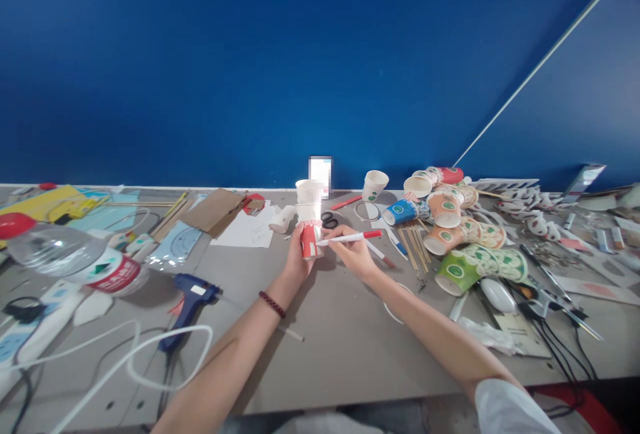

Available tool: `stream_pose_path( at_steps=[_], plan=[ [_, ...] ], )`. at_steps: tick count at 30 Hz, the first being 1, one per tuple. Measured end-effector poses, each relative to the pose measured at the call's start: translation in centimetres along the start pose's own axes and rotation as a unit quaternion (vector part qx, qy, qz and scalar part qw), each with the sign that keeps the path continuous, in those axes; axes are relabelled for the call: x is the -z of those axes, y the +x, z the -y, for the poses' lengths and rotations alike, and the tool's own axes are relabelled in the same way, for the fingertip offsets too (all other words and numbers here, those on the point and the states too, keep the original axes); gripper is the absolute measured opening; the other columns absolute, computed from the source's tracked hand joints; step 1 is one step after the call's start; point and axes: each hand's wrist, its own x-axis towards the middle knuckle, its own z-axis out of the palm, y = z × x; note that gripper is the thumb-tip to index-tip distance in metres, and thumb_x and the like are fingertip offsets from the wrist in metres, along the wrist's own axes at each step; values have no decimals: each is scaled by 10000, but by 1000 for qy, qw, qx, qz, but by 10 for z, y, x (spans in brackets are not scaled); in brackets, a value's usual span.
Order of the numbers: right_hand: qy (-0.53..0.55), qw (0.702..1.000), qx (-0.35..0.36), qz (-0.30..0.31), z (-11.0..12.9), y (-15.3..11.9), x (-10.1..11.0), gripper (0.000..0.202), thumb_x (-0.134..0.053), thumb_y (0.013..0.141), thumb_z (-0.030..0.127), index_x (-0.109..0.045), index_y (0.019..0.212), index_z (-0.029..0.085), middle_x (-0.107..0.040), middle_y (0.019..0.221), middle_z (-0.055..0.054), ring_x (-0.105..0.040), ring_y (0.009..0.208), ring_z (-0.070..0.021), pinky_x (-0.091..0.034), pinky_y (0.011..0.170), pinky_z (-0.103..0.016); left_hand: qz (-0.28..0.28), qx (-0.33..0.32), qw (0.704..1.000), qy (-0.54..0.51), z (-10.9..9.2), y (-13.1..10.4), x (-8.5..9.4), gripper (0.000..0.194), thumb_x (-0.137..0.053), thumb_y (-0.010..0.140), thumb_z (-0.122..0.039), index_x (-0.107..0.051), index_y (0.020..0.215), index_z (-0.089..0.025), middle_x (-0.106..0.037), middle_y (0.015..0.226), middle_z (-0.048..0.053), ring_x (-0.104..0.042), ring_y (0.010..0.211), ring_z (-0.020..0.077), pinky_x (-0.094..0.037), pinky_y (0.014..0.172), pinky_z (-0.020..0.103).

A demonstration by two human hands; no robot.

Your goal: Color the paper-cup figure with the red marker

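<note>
Cup (311,239), red-and-white, over the table (330,341) in our left hand (298,256), fingers wrapped around it | our right hand (356,255), fingers pinching a red-ended white marker (350,238), its tip at the cup's side | scissors (329,220) just beyond our hands | patterned cups (456,274) lying to our right, a blue glue gun (189,302) to our left near a plastic bottle (70,257)

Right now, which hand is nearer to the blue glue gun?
Left: the left hand, on the red cup, is to the right of the glue gun; the right hand, with the marker, is farther right.
</note>
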Motion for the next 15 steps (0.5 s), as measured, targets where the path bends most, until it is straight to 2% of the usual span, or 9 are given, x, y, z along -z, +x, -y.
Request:
stream_pose_path(
  at_steps=[4, 11, 15],
  plan=[
    [10, 1000, -5, 21, -2, 0, 1, 104, -709, 758, 287, -647, 690, 238, -710, 758, -35, -670, 1194, -326, -510, 999, -451, -1, 5, 1000, 12, 0, -1, 1, 495, -707, 753, -568, -712, 967, -122, -709, 761, 54, -639, 632, 170, -478, 570, 284],
    [-14, 1000, 8, -16, 4, 1, -3, 150, -714, 786, 378, -667, 810, 238, -727, 856, -47, -710, 1062, -290, -557, 883, -399, 1, -6, 1000, -12, 2, 2, 0, 452, -723, 756, -531, -719, 936, -116, -710, 757, 56, -632, 646, 150, -496, 623, 267],
    [3, 1000, -2, -6, 0, 0, -1, 146, -729, 776, 365, -657, 750, 240, -735, 836, -46, -700, 1118, -308, -549, 927, -425, -2, -7, 1000, 2, 1, 2, 1, 463, -729, 739, -554, -718, 923, -129, -713, 759, 53, -637, 647, 155, -497, 612, 274]
  ],
)
